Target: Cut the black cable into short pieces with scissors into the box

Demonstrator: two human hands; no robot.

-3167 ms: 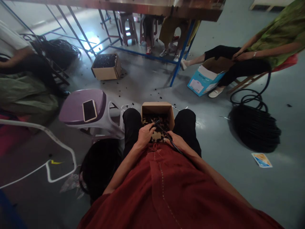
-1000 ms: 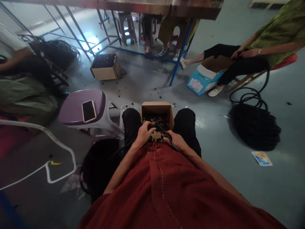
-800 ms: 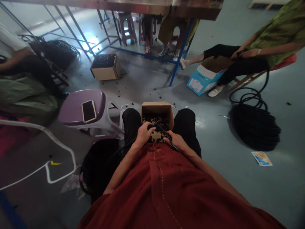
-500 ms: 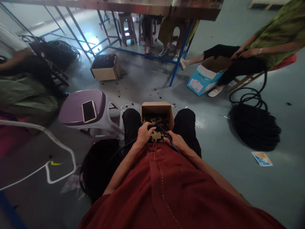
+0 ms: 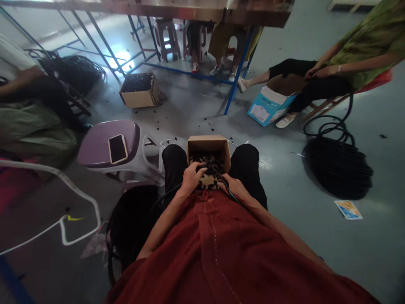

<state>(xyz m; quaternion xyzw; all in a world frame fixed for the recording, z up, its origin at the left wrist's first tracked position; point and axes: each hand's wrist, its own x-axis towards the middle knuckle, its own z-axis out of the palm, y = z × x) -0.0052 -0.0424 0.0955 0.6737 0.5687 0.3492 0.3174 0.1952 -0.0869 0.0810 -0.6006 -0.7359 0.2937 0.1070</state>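
Note:
My left hand [image 5: 191, 177] grips a thin black cable [image 5: 218, 174] above an open cardboard box [image 5: 209, 143] that rests between my knees. My right hand [image 5: 236, 188] closes on the same cable, nearer my lap, and its end runs down past that hand. Inside the box lie small black pieces [image 5: 202, 160] over a patch of brown-patterned material [image 5: 209, 181]. A coil of black cable [image 5: 133, 223] sits on the floor at my left, with a strand rising towards my left hand.
A purple-and-white plastic stool [image 5: 107, 145] with a phone [image 5: 118, 148] on it stands at my left. Seated people work at both sides. A large black cable coil [image 5: 338, 169], a blue carton [image 5: 272, 101], another cardboard box [image 5: 139, 90], scattered black bits and blue table legs surround me.
My hands have stayed almost in place on the cable since the earlier frames. The strand from the coil at my left now rises towards my left hand; the view has shifted only slightly.

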